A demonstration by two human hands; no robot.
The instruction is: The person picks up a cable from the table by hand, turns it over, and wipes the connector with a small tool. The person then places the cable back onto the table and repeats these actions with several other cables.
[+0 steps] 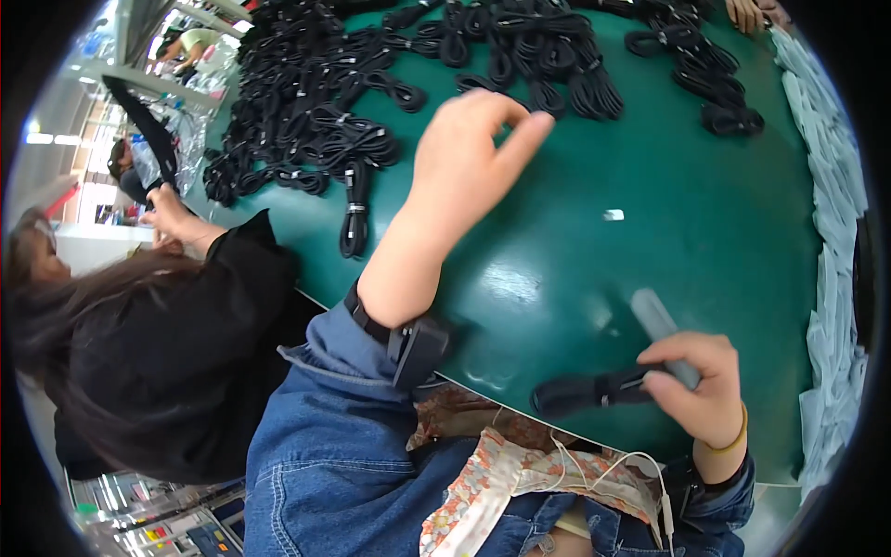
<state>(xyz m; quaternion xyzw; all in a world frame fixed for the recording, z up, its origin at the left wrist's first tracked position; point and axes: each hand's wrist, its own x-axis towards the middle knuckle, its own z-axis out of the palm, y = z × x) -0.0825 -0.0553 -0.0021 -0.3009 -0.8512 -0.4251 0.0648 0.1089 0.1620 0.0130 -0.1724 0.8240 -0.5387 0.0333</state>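
Grey flat bar-shaped tool sits in the right hand: fingers curled shut around its lower end, upper end projecting up-left over the tabletop. Same hand also touches a black bundled cable w/ a tie band, which lies flat on the table near the front edge, just left of the knuckles. Left hand is raised over the table centre, fingers loosely bent, thumb and index tips close together; holds nothing visible, and whether the tips meet cannot be told. Left wrist carries a black strap w/ a boxy black module; sleeve is blue denim. Right wrist shows a thin yellow band. Surface is a glossy dark-green table. Large pile of black coiled cable bundles covers the far and far-left area, well apart from the right hand, nearer the left. Small white scrap lies alone mid-table. Stack of pale plastic bags runs along the right edge. Co-worker in a black top sits at left, one hand raised beside the table's left edge.
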